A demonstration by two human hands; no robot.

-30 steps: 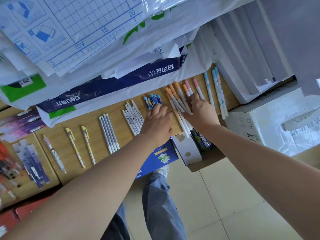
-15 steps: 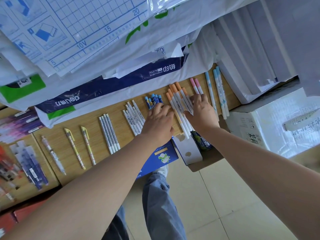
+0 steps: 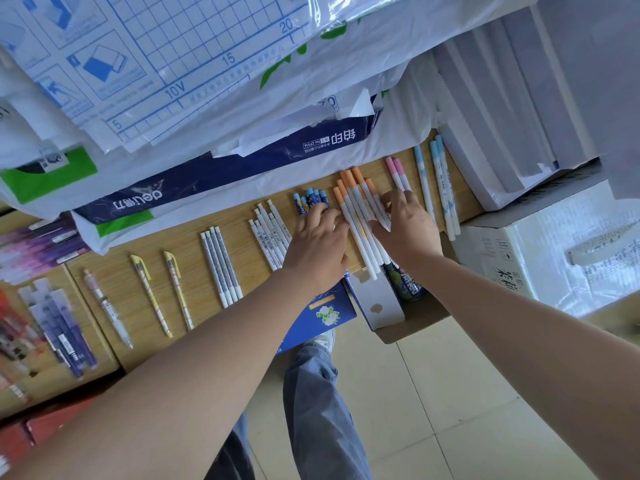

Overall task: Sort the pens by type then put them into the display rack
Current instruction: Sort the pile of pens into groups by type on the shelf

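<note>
Both hands are down on the desk mid-frame. The right hand is spread over the orange-capped pens, and the left hand has its fingertips on the blue pens (probably touching, hard to tell). Grip's loose on both, fingers straight.
</note>
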